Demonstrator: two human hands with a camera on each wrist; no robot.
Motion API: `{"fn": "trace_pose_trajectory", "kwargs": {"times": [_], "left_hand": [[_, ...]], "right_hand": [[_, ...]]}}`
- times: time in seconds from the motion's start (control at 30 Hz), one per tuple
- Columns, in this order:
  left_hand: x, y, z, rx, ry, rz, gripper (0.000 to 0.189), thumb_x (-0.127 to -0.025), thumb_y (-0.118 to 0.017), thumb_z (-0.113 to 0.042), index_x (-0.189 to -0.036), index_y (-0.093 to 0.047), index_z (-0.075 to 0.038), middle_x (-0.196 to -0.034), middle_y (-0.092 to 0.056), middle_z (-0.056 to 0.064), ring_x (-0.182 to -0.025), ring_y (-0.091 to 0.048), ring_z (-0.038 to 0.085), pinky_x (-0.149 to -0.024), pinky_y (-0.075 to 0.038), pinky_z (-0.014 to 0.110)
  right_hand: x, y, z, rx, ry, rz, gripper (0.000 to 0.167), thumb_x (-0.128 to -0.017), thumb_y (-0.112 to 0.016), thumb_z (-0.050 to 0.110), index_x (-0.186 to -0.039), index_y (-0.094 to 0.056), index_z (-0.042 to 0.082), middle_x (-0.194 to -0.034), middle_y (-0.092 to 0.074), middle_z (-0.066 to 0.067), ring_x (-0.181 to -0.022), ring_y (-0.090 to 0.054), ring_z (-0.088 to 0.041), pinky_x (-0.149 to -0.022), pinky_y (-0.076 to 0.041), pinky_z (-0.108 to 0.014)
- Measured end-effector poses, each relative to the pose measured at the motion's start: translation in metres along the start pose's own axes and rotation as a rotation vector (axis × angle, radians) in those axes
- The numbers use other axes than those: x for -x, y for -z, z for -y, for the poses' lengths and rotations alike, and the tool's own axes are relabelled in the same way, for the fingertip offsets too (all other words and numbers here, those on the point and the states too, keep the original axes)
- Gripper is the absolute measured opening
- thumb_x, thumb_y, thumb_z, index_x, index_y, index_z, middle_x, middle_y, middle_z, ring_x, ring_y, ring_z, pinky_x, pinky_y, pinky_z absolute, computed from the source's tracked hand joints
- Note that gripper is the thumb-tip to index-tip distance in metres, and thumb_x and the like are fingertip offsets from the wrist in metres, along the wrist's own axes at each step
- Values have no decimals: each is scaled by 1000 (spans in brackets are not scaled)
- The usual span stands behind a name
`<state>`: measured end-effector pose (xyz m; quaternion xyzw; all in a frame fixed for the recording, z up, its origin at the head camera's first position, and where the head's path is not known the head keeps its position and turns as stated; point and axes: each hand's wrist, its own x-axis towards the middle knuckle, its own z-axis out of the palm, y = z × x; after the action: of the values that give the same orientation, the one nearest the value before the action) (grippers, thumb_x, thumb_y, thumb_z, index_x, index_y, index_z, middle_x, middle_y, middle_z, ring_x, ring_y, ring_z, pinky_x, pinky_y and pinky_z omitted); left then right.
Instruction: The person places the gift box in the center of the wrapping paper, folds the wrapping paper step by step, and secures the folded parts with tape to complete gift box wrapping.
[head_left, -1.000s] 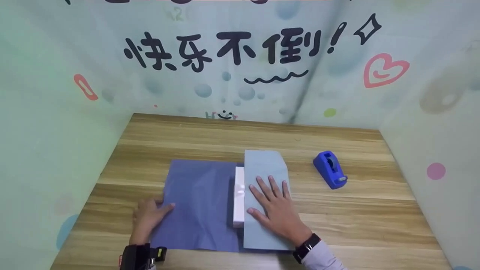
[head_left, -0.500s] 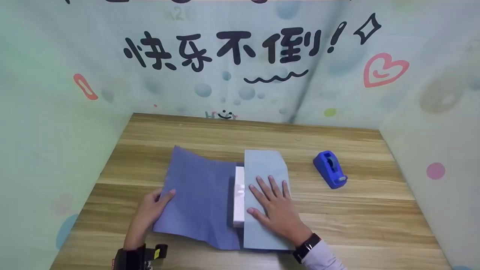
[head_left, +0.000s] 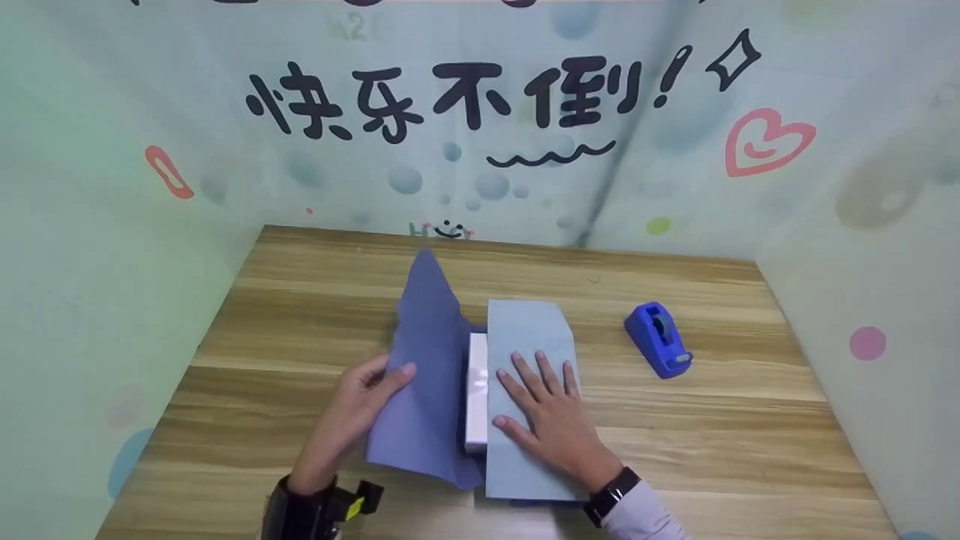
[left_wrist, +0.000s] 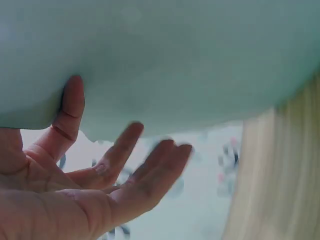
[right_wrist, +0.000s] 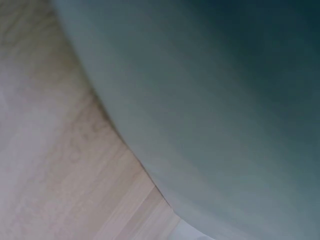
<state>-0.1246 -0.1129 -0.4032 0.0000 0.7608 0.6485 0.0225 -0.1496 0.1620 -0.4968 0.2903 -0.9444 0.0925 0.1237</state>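
A white box [head_left: 477, 394] lies on a sheet of wrapping paper [head_left: 427, 382], purple-blue on one face and pale blue on the other. My left hand [head_left: 352, 409] pinches the sheet's left edge, thumb on the purple face, and holds that side raised and tilted. From the left wrist view, the left hand [left_wrist: 125, 187] has one finger against the paper's pale face [left_wrist: 165, 65]; its other fingers are spread below. With fingers spread, my right hand [head_left: 555, 427] presses flat on the folded pale flap [head_left: 525, 326], which covers most of the box. Only paper [right_wrist: 175, 115] and tabletop fill the right wrist view.
A blue tape dispenser [head_left: 660, 341] stands on the wooden table [head_left: 712, 450], right of the paper. A printed cloth [head_left: 480, 195] with dark lettering hangs behind the table, and similar pale cloth borders both sides.
My left hand has lifted the paper's left side off the table and carried it rightward toward the box. The right hand has stayed on the flap.
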Motion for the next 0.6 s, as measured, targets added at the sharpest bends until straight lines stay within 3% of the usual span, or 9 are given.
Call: {"fn": "trace_pose_trajectory", "kwargs": {"times": [0.1,0.27,0.4,0.47,0.6], "left_hand": [[-4,-20,-6,54,-22,100,29,-92,-56,-13,-115,-61,4,-100,-62,15,-80,-57,13,-70,-49,28],[-10,-57,-7,183,6,243,37,-93,-54,-21,-122,-55,2,-102,-59,15,-83,-56,15,-71,-49,30],[-14,-85,-3,227,-21,256,37,-93,-54,-21,-123,-56,1,-130,-50,21,-101,-53,23,-79,-47,32],[-15,-95,-2,217,-45,259,37,-93,-55,-21,-123,-57,1,-144,-38,21,-118,-47,31,-90,-45,39],[-16,-109,1,148,-77,276,36,-93,-56,-21,-119,-60,2,-150,-26,21,-137,-24,40,-109,-26,54]], "right_hand": [[0,0,0,-10,-6,-2,62,-91,-43,55,-144,-34,24,-153,-27,-5,-139,-23,-37,-108,-14,-65],[1,-1,1,-23,-8,-15,61,-92,-42,54,-144,-35,24,-153,-28,-5,-139,-23,-37,-108,-14,-65],[3,-2,-1,-8,24,-49,60,-91,-44,50,-141,-41,17,-150,-33,-8,-138,-26,-39,-106,-18,-66],[3,-2,-2,0,28,-43,61,-89,-48,46,-140,-43,14,-149,-35,-9,-138,-27,-39,-106,-18,-66],[5,0,-4,-18,7,-22,64,-81,-56,36,-137,-46,7,-145,-41,-13,-138,-26,-38,-107,-17,-65]]}}
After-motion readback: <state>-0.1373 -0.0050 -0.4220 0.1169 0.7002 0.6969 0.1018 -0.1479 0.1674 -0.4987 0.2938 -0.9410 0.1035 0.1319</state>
